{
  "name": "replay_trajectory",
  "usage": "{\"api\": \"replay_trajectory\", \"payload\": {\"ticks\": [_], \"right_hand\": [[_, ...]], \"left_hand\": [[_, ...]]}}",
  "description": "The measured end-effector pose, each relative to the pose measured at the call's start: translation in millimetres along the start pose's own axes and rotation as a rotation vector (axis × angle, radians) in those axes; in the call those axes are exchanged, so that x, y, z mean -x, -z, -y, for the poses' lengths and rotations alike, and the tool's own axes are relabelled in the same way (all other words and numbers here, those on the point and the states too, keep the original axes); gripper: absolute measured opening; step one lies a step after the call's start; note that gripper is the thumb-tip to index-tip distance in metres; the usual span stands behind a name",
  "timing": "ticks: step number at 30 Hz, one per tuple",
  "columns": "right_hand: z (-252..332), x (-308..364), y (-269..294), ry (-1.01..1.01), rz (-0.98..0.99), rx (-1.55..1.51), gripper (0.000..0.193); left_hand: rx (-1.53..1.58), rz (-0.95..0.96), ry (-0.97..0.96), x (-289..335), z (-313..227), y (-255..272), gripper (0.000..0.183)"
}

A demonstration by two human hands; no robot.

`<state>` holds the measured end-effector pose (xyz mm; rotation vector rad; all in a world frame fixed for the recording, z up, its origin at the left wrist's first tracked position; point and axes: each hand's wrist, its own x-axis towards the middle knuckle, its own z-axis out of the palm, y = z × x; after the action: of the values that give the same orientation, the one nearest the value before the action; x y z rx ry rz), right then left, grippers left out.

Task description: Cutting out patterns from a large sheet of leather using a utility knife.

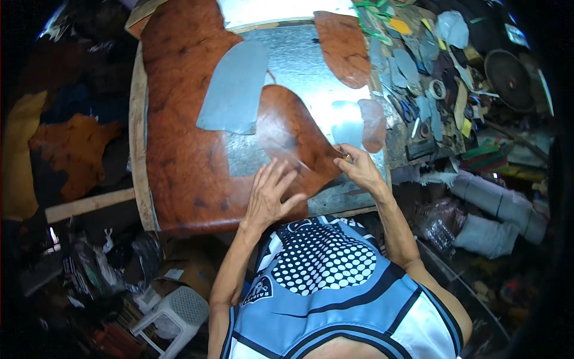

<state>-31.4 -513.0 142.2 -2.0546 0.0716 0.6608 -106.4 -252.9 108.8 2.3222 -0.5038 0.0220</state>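
A large brown leather hide [179,119] covers the left side of the metal-topped table [290,54]. My left hand [272,194] lies flat on the leather near the front edge, fingers spread. Just right of it, a curved section of brown leather [293,128] extends toward my right hand [360,169]. That hand is closed at the section's right corner, around a small yellowish thing whose kind is mostly hidden by the fingers. Beyond my left hand, a grey rounded flat template [233,87] rests partly on the hide.
A rounded leather piece [344,48] lies at the far right of the tabletop. Nearer are a small pale template [347,122] and a small leather piece [372,125]. Scraps, scissors [408,110] and a tape roll [437,90] crowd the side bench. A plastic stool [179,314] stands lower left.
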Motion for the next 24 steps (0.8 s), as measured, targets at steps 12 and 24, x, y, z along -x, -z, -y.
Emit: {"api": "replay_trajectory", "payload": {"ticks": [12, 24], "right_hand": [[-50.2, -27.8, 83.6, 0.085, -0.696, 0.062, 0.043], [-122.1, -54.5, 114.2, -0.085, -0.877, 0.507, 0.028]], "left_hand": [[0.127, 0.221, -0.151, -175.7, -12.2, 73.7, 0.018], [0.897, -0.108, 0.316, -366.1, 35.9, 31.6, 0.028]]}}
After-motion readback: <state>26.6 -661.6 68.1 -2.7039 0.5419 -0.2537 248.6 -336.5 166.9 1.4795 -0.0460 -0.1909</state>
